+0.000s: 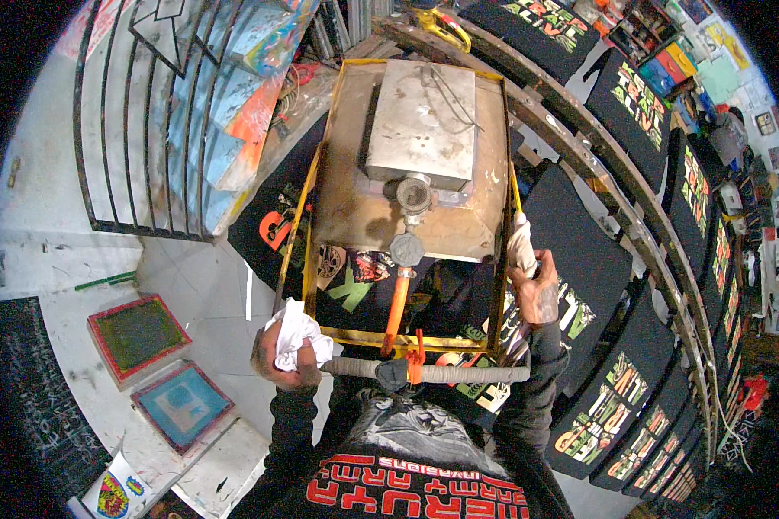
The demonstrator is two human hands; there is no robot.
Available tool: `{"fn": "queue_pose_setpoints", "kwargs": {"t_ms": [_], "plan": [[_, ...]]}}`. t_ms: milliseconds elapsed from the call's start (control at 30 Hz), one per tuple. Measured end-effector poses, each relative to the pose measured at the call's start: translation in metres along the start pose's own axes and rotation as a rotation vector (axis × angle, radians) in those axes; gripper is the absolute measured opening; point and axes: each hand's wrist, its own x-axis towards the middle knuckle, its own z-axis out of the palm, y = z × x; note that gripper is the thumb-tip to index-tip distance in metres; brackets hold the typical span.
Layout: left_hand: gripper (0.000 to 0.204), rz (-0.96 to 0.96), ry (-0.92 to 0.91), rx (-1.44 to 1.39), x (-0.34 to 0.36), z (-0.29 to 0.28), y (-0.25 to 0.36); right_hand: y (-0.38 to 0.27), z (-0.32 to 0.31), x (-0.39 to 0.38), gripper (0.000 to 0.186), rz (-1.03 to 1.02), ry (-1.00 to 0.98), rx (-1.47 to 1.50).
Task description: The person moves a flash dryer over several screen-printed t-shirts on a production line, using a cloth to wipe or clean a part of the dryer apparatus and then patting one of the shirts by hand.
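Yellow-framed metal unit [342, 208] stood ahead, over black printed fabric [452, 298]; judged heavy, stiff, best taken by the wrapped bar [476, 374] on its near side. Right hand [538, 292] half-curled against pale wrapping [521, 246] at the unit's right; could not tell whether it gripped. Left hand [277, 359] clamped on white cloth [301, 332], likely soft, light, beside the bar's left end.

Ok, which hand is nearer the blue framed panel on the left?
Left. The left hand, holding a white cloth, is right of the blue framed panel; the right hand is farther off, by the right side of the yellow metal frame.
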Motion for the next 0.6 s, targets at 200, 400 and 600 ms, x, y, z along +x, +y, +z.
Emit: {"fn": "queue_pose_setpoints", "kwargs": {"t_ms": [200, 400, 600], "plan": [[0.046, 0.046, 0.067, -0.042, 0.003, 0.01, 0.004, -0.005, 0.0, 0.002, 0.029, -0.075, 0.051, -0.002], [0.042, 0.41, 0.08, -0.078, 0.01, 0.013, -0.019, 0.012, 0.004, 0.01, 0.026, 0.009, -0.041, 0.087], [0.041, 0.088, -0.026, -0.367, -0.011, 0.026, -0.056, 0.004, 0.015, 0.009, 0.019, -0.095, -0.025, 0.082]]}}
